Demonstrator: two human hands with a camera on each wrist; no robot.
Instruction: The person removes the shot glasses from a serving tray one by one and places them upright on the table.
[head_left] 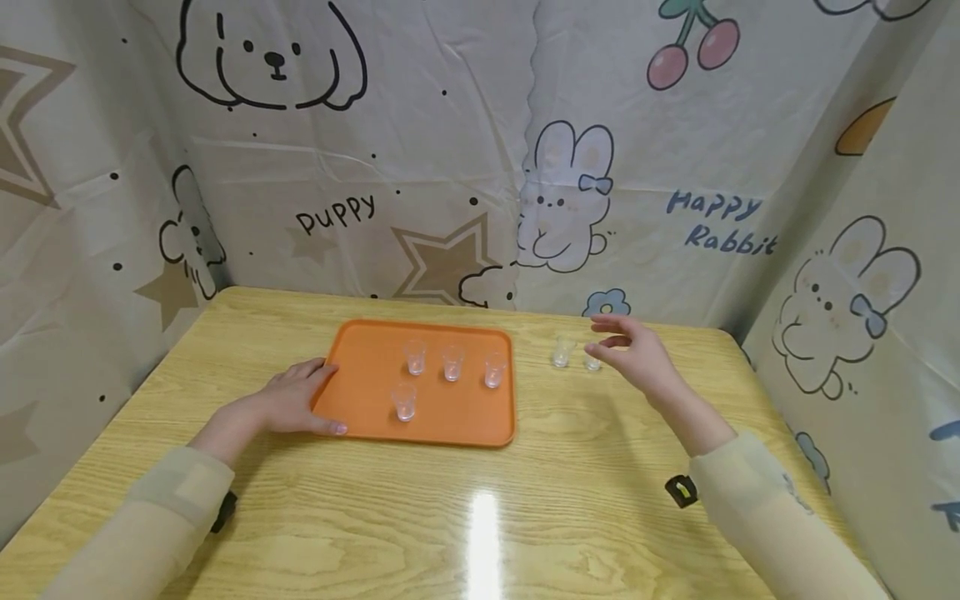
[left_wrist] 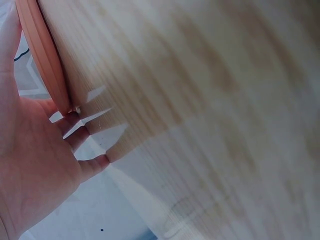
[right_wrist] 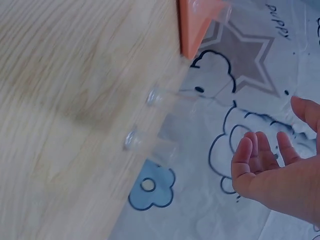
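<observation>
My left hand (head_left: 288,402) rests at the left end of an orange tray (head_left: 360,358), its thumb at the near left corner and the fingers along the left rim. In the left wrist view these fingers are spread and fairly straight, beside the tray's edge (left_wrist: 47,55). Several small clear shot glasses stand upright on the tray, one (head_left: 405,403) nearer me than the others. Right of the tray stand two more, a left glass (head_left: 561,353) and a right glass (head_left: 592,363). Above the right glass, apart from it, my right hand (head_left: 633,354) hovers with loosely bent, parted fingers, holding nothing.
A light wooden table (head_left: 375,517) carries everything. Printed fabric (head_left: 450,150) hangs behind it and along both sides, close to the table's edges. Dark bands or devices (head_left: 682,491) sit at both sleeve cuffs.
</observation>
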